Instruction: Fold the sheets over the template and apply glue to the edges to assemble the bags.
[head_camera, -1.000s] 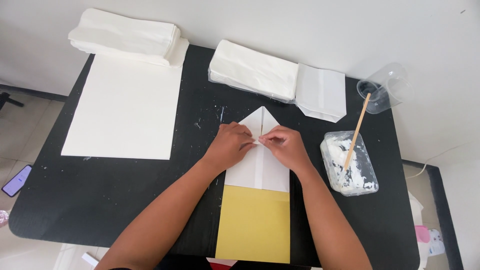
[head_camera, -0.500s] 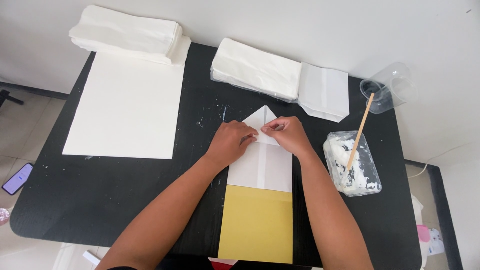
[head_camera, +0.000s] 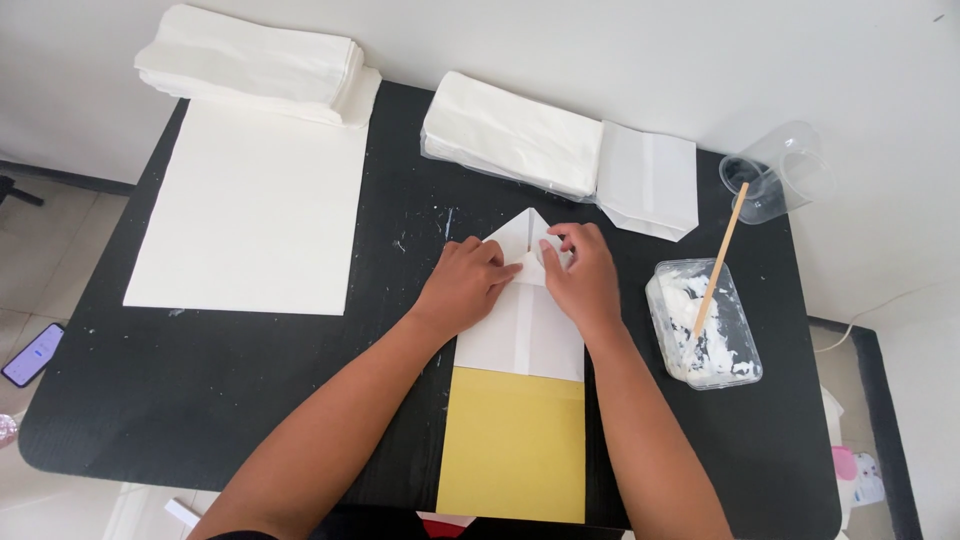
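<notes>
A white folded paper piece (head_camera: 520, 325) is lying at the middle of the black worktop (head_camera: 400, 420), its far end folded into a point and a narrow raised seam running down its centre. Its near end is overlapping a yellow card (head_camera: 512, 445) that is reaching to the worktop's near edge. The left hand (head_camera: 465, 285) is pressing flat on the left flap, fingers together and lying on the paper. The right hand (head_camera: 580, 275) is resting on the right flap, its fingers pinching the folded edge near the point.

Counting around them: one large white sheet (head_camera: 250, 210) is lying at the left, two stacks of folded white paper pieces (head_camera: 250, 65) (head_camera: 515, 135) are sitting at the far side, one single flat white bag (head_camera: 648, 180) is lying just beside the second stack, one clear tub of white paste (head_camera: 705, 330) is holding one wooden stick (head_camera: 718, 262), and one clear cup (head_camera: 780, 180) is lying tipped at the far right.
</notes>
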